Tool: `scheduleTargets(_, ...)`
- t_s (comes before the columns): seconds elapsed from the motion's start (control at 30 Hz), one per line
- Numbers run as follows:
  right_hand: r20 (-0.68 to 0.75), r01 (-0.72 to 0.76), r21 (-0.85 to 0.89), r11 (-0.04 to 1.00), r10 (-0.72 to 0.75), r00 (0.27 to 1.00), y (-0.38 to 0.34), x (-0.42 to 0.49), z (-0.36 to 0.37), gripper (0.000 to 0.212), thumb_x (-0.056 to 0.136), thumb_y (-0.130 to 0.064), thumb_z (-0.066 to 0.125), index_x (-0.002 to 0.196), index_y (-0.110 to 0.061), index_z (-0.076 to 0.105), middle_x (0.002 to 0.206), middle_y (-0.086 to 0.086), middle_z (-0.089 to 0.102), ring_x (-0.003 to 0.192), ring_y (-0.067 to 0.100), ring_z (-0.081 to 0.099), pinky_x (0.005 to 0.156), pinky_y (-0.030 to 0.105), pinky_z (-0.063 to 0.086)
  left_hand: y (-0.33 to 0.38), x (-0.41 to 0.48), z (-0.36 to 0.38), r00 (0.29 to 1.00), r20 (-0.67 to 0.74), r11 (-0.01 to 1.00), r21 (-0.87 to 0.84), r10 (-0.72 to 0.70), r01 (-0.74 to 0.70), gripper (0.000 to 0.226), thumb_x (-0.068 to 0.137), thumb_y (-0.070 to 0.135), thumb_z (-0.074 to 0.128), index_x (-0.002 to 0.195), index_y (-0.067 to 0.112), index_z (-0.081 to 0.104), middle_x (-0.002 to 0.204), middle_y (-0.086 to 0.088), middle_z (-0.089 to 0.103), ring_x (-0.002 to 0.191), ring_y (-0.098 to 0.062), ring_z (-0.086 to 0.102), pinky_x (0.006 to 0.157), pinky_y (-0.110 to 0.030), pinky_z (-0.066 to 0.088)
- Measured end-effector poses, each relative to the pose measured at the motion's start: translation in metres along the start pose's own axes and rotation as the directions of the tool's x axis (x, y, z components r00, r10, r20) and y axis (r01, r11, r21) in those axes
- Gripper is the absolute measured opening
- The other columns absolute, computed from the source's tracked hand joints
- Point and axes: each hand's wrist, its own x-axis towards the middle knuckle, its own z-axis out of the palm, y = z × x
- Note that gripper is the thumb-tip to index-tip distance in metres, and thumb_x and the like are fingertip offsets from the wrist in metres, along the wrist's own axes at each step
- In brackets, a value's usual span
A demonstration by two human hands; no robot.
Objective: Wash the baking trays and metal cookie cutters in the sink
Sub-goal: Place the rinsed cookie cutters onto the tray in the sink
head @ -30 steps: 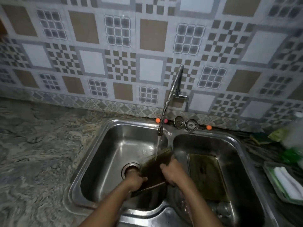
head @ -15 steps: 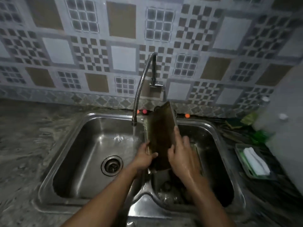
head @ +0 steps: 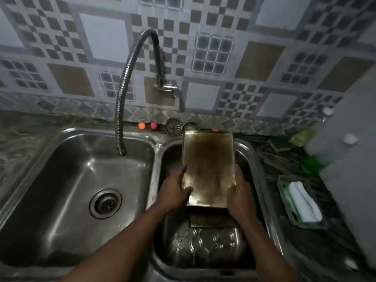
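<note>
A dark, brownish rectangular baking tray [head: 208, 165] is held flat-side up over the right basin [head: 252, 159] of a steel double sink. My left hand [head: 175, 190] grips its lower left edge with the thumb on the tray's face. My right hand [head: 239, 198] grips its lower right edge. Below it in the basin, the edge of a second tray [head: 211, 220] shows, and a shiny embossed metal piece [head: 207, 245] lies in front of that. No cookie cutters are clearly visible.
The flexible tap [head: 122, 147] hangs over the left basin [head: 85, 180], with no stream visible. Two strainer plugs [head: 173, 127] stand behind the divider. A green dish with a white cloth [head: 303, 202] sits on the right counter, beside bottles [head: 345, 143].
Both hands carried the tray from under the running tap in the left basin over to the right basin and turned it face up. The view shifted right and closer.
</note>
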Motion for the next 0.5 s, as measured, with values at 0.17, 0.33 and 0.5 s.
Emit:
scheduleTargets(0.17, 0.245, -0.23, -0.09, 0.969, 0.246, 0.938, 0.066, 0.039, 0.041, 0.062, 0.091, -0.008, 0.052, 0.146, -0.027, 0.031, 0.116, 0.013, 0.064, 0.099, 0.028, 0.064, 0.085, 0.043, 0.055, -0.02, 0.02, 0.031, 0.978, 0.202, 0.989, 0.144, -0.056, 0.027, 0.078, 0.077, 0.016, 0.077, 0.147, 0.016, 0.042, 0.121, -0.008, 0.069, 0.099, -0.028, 0.069, 0.084, -0.019, 0.049)
scheduleTargets(0.33, 0.311, -0.249, -0.199, 0.948, 0.302, 0.901, 0.086, 0.045, 0.06, 0.029, 0.101, -0.013, 0.041, 0.128, -0.013, 0.051, 0.113, 0.011, 0.065, 0.102, 0.024, 0.063, 0.083, 0.027, 0.049, -0.057, 0.027, 0.073, 0.916, 0.274, 0.956, 0.097, -0.293, 0.277, 0.117, 0.066, 0.025, 0.085, 0.152, 0.034, 0.005, 0.102, -0.006, 0.072, 0.088, -0.023, 0.07, 0.082, -0.029, 0.056)
scheduleTargets(0.5, 0.288, -0.178, -0.408, 0.895, 0.312, 0.906, 0.101, 0.045, 0.071, 0.031, 0.101, -0.013, 0.037, 0.128, -0.014, 0.051, 0.118, 0.007, 0.062, 0.106, 0.025, 0.062, 0.086, 0.034, 0.051, -0.069, 0.027, 0.092, 0.912, 0.251, 0.936, 0.221, -0.325, 0.273, 0.081, 0.064, 0.017, 0.082, 0.133, 0.033, 0.043, 0.103, 0.005, 0.071, 0.085, -0.016, 0.068, 0.07, -0.02, 0.054)
